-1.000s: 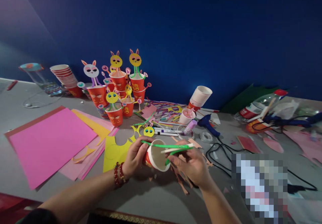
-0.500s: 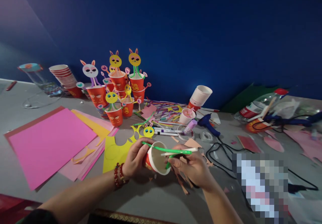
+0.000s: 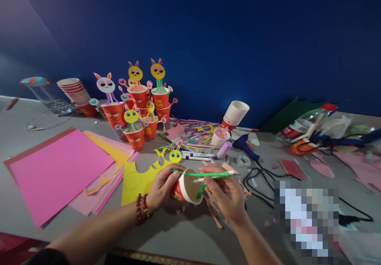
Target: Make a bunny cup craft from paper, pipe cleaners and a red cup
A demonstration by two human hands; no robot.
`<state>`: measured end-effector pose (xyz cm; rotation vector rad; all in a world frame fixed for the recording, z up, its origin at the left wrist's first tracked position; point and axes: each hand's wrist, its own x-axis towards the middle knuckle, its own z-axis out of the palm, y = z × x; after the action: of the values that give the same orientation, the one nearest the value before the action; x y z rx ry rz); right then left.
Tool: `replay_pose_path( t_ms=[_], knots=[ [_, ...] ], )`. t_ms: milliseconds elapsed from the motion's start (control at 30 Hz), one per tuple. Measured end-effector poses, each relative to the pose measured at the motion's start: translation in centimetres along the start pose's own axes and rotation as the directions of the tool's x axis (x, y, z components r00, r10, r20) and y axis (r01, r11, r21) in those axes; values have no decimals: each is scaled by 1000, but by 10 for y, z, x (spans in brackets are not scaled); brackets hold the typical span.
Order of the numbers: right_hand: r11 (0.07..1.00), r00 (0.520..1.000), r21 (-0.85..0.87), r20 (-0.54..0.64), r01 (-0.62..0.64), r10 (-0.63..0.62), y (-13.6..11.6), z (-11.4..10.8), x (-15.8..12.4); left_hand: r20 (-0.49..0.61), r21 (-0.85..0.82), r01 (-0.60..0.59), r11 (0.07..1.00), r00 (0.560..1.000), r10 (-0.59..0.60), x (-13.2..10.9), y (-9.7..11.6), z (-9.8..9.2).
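Note:
A red and white paper cup (image 3: 177, 192) lies tilted in my left hand (image 3: 161, 187), its mouth facing right. The fingers of that hand are wrapped round its side and base. My right hand (image 3: 228, 197) is closed on a green straw (image 3: 203, 174) with white at its right end, which runs across the cup's rim to my left fingertips. A bent green piece (image 3: 201, 191) reaches from the right fingers into the cup, beside a short white stick (image 3: 198, 180). A yellow paper bunny face (image 3: 175, 155) lies just beyond the cup.
Paper cups with bunny heads (image 3: 135, 137) stand at back left, near stacked cups (image 3: 74, 90). Pink sheets (image 3: 62, 169) and yellow paper (image 3: 133, 185) lie left. Markers (image 3: 195, 155), a blue glue gun (image 3: 245, 146), its black cord and a bottle (image 3: 309, 122) are right.
My right hand has risen slightly beside the cup's mouth. The long green straw lies more level across the rim, and the bent green piece shows more inside the cup.

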<state>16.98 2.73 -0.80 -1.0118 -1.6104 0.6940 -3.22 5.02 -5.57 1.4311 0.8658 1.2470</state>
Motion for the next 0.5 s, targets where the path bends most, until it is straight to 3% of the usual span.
replay_pose_path(
  t_ms=[233, 367, 500],
  knots=[
    [987, 985, -160, -168, -1, -26, -2, 1, 3, 44, 50, -108, 993, 993, 106, -2, 1, -1],
    [991, 990, -133, -140, -12, -7, -4, -1, 4, 72, 49, -145, 988, 987, 141, -4, 0, -3],
    [998, 996, -63, -83, -21, 16, -6, -1, 3, 69, 27, -110, 994, 992, 108, -4, -2, -3]
  ],
)
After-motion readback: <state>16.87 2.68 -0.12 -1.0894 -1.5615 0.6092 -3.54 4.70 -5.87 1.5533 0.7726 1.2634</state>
